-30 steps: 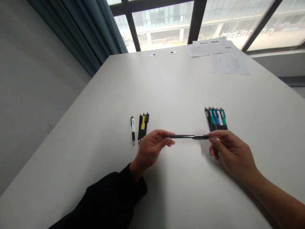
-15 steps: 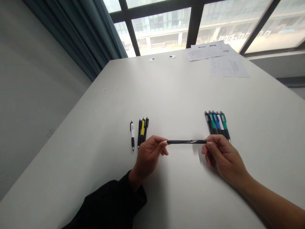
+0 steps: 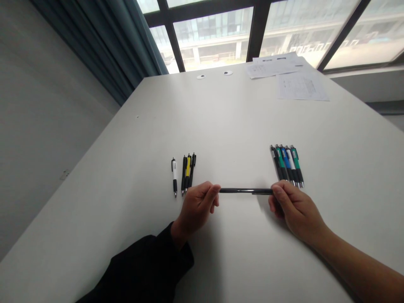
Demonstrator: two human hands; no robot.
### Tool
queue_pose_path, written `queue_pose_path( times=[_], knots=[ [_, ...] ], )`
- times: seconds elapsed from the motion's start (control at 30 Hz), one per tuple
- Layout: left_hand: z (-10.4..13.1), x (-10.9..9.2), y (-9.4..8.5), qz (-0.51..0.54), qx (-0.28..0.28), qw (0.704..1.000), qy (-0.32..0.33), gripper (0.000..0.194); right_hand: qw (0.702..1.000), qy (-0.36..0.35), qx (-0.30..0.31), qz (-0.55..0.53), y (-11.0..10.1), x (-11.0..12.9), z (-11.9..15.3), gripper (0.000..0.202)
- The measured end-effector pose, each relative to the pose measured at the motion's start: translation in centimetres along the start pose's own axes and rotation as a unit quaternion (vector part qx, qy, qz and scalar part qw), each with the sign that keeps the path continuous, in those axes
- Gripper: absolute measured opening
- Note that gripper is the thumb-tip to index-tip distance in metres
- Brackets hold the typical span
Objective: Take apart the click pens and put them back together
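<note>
A black pen (image 3: 244,190) is held level above the table, stretched between my two hands. My left hand (image 3: 198,204) pinches its left end between thumb and fingers. At the other end, my right hand (image 3: 293,206) grips it the same way, and the clip shows on the pen's underside near these fingers. Just beyond my left hand lie a white pen (image 3: 174,172) and a small group of pens with a yellow pen (image 3: 188,166) between two black ones. Behind my right hand several pens rest side by side, among them a blue pen (image 3: 284,156) and a green pen (image 3: 295,156).
The white table (image 3: 221,122) reaches back to the window. Printed papers (image 3: 301,86) lie at its far right, and two white oval pieces (image 3: 227,73) sit along the far edge. A blue curtain (image 3: 104,42) hangs at the left.
The black pen has rolled about its length, so its clip now faces down toward me. My left thumb has shifted over the pen's end, and both hands stay on it.
</note>
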State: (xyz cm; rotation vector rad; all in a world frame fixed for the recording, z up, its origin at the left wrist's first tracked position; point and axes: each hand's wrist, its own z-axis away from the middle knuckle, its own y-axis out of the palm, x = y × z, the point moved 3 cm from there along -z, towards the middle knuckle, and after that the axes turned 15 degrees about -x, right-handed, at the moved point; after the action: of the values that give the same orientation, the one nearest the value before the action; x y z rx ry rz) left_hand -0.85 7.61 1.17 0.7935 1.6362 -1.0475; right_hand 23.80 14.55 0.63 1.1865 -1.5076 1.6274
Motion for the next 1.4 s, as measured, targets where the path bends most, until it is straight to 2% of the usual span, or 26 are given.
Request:
queue_pose_path(
  times=[0.37, 0.8, 0.97, 1.07, 1.13, 1.23, 1.3, 1.4],
  knots=[
    [0.0, -0.1, 0.1, 0.0, -0.003, 1.0, 0.016, 0.061, 0.998, -0.04, -0.009, 0.038, -0.1, 0.3, -0.1, 0.057],
    [0.2, 0.6, 0.2, 0.022, 0.004, 1.0, 0.005, 0.071, 1.0, -0.026, -0.003, 0.005, -0.2, 0.0, 0.3, 0.058],
    [-0.1, 0.6, 0.3, 0.064, -0.004, 0.997, -0.052, 0.062, 0.999, -0.045, 0.0, 0.025, -0.2, 0.2, 0.2, 0.054],
    [-0.4, 0.3, 0.7, 0.113, 0.019, 0.989, -0.089, 0.051, 0.998, -0.056, 0.001, 0.021, -0.2, 0.4, 0.1, 0.049],
    [-0.4, -0.1, 1.1, 0.145, 0.049, 0.982, -0.109, 0.046, 0.996, -0.078, 0.029, 0.015, -0.1, 0.6, 0.3, 0.046],
    [0.0, -0.4, 2.0, 0.186, 0.117, 0.967, -0.126, 0.041, 0.984, -0.14, 0.105, 0.021, 0.5, 1.1, 1.1, 0.037],
    [0.5, -0.5, 2.8, 0.207, 0.161, 0.955, -0.14, 0.038, 0.972, -0.189, 0.135, 0.039, 1.0, 1.3, 1.8, 0.032],
    [1.4, -0.6, 3.7, 0.255, 0.172, 0.937, -0.163, 0.037, 0.952, -0.258, 0.147, 0.072, 1.7, 1.7, 2.6, 0.03]
  ],
)
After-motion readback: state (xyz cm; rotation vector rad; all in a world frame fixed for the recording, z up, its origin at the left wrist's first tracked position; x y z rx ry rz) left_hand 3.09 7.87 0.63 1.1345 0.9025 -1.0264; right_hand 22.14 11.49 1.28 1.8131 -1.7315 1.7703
